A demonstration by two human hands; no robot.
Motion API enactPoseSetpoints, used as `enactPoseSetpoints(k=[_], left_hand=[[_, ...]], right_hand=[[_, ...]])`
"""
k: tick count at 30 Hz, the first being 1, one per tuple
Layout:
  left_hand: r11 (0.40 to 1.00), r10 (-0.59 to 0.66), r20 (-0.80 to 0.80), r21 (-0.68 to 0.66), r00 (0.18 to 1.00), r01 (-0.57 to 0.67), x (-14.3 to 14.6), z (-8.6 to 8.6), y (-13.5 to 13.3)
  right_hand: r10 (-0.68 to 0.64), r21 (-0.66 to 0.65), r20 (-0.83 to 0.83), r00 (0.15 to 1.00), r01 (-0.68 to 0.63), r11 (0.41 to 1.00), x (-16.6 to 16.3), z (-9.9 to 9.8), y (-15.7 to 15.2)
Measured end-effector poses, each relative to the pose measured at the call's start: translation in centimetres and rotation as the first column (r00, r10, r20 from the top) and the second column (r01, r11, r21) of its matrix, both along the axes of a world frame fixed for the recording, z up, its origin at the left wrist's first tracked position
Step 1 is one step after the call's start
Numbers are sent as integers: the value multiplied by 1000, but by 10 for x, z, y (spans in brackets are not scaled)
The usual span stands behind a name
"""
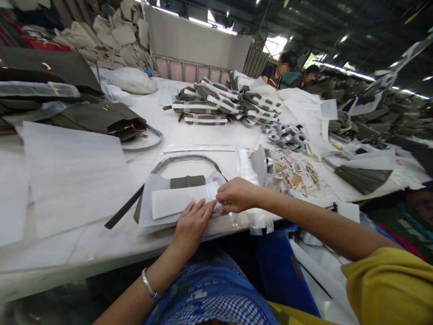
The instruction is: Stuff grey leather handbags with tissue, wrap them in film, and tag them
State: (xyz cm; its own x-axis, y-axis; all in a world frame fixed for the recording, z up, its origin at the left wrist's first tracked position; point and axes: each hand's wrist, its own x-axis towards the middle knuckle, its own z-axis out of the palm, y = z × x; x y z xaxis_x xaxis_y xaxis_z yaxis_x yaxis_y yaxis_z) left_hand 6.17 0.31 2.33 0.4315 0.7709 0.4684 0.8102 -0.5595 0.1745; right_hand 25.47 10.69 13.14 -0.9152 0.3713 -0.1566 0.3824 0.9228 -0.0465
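A handbag [144, 221] wrapped in white sheeting lies flat at the table's front edge. Its wrapped handle [186, 157] arches away from me, and a dark strap [125, 206] sticks out to the left. On top rests a folded white strip [169, 203], just below a grey-green band [187, 181]. My left hand [194, 221] presses on the strip's lower right part, fingers stretched out and flat. Close beside it, my right hand [238, 195] is closed in a pinch at the bag's right end. Whatever lies between those fingertips is hidden.
Large white sheets [74, 176] and stacked bags [101, 119] are on the left. Wrapped bundles [209, 106] stand at the back. Rolled grey straps [286, 136] and a heap of tags [297, 171] lie to the right. A blue bin [282, 271] sits below the edge. People work farther off.
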Motion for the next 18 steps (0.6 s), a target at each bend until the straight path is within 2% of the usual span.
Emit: enactPoseSetpoints(k=[8,15,18], left_hand=[[1000,5,29,0,1000,-5,0,-3,1],[997,36,131,-67,991,-27,5,7,-3],[997,71,164,-22,984,-68,10,4,-2]], right_hand=[[2,-15,162,987,1,1000,-22,1,12],[23,-34,259,966,-15,999,-31,-1,21],[29,-15,284,958,-26,1000,-35,2,21]])
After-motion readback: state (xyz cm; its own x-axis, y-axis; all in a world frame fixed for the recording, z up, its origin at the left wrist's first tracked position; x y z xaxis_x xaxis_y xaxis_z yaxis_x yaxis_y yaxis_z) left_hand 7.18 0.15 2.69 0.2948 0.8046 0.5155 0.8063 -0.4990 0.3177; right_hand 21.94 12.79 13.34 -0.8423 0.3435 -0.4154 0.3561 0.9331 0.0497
